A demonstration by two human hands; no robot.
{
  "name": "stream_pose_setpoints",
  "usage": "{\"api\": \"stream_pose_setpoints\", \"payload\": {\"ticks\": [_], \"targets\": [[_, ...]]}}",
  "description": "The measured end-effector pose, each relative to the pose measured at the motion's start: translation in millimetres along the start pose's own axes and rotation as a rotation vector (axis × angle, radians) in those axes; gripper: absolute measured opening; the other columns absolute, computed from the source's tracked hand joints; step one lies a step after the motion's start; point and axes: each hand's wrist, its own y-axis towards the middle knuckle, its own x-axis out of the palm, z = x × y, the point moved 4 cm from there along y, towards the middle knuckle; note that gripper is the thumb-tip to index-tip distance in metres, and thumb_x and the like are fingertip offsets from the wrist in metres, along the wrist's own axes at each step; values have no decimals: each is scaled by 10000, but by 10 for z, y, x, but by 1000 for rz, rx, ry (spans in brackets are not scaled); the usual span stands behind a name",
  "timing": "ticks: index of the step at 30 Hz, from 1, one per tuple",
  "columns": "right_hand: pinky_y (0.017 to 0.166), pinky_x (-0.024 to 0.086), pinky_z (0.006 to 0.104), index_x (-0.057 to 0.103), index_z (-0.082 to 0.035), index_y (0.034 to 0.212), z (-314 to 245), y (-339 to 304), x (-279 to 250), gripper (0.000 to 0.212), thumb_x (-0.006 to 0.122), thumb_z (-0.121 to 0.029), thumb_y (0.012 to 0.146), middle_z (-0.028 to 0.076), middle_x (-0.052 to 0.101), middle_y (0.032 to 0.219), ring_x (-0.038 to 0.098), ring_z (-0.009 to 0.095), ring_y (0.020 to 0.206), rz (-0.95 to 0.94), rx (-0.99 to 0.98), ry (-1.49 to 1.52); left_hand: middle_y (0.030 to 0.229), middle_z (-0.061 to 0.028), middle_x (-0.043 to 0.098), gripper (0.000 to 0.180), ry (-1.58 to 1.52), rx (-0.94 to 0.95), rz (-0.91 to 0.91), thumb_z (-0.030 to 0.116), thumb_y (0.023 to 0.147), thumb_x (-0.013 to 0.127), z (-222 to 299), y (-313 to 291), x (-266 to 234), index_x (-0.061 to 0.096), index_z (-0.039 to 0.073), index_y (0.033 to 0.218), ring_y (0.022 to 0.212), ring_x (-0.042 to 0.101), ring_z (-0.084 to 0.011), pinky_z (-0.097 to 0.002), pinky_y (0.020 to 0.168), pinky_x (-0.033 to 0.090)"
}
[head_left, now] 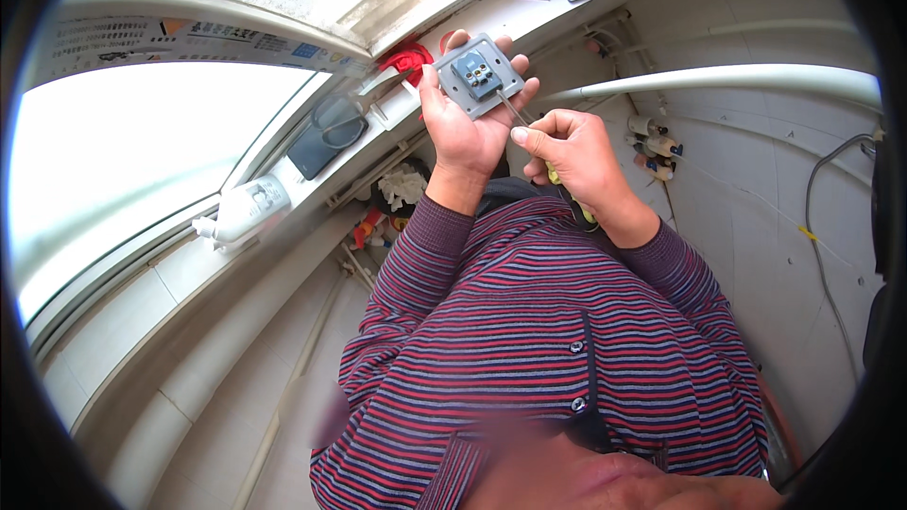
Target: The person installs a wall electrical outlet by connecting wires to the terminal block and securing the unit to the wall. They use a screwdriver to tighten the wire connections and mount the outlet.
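"Two hands were in front of you: what did your left hand (468, 137) have?"

"It cradled the grey switch plate (480, 77), fingers (530, 88) half-curled around its edges, terminals up."

"And your right hand (593, 168)?"

"You pinched a thin screwdriver (512, 108) snugly, its tip by the plate's block. A white bottle (253, 212) was on the windowsill (179, 274)."

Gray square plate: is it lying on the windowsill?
No, the left hand holds the gray square plate, and the right hand points a thin metal tool at it.
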Motion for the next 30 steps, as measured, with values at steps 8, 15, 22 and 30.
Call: {"api": "stream_pose_setpoints", "payload": {"ticks": [8,15,22,30], "targets": [[529,535,231,718,0,914,-4,54,52,269,785,-259,939,36,681,711,652,89,596,-27,42,-6,1392,-212,585,561,86,26,-24,578,1059,290,-8,-29,32,515,196,1403,1153,652,-409,-597,925,574],[518,532,234,719,20,898,-47,34,53,284,768,-254,954,33,681,732,654,94,594,-48,71,28,1375,-217,584,579,179,106,-73,599,1055,305,18,-29,92,489,186,1416,1128,665,-394,-573,901,590],[509,493,229,711,17,895,21,79,75,329,678,-286,1018,25,636,683,593,91,539,-139,22,90,1371,-232,579,609,264,151,-129,629,1041,327,68,6,125,474,183,1428,1120,671,-391,-566,902,586],[479,458,223,674,-5,887,30,47,46,335,648,-302,1040,7,600,655,574,80,524,-155,18,181,1386,-247,569,629,261,117,-188,639,1039,336,-15,31,126,464,166,1434,1123,672,-400,-568,895,595]]}}
